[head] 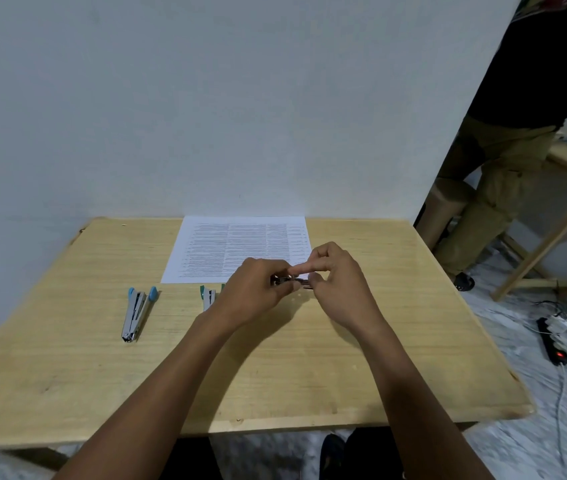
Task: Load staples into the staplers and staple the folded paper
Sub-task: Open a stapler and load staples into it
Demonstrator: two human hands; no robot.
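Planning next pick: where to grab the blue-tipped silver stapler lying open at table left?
Probably grip the blue-tipped silver stapler near its hinge, from above, across its width: its arms splay into a V at the far end and join at the near end.

The bench [379,358] is pale wood, smooth, with visible grain and a faint sheen. The paper [240,251] is white, matt and printed. The blue stapler [135,315] has a glossy metal body and blue plastic tips; the green stapler [208,297] shows similar metal with green plastic. The metal piece [292,281] gleams. The wall [205,98] is matt.
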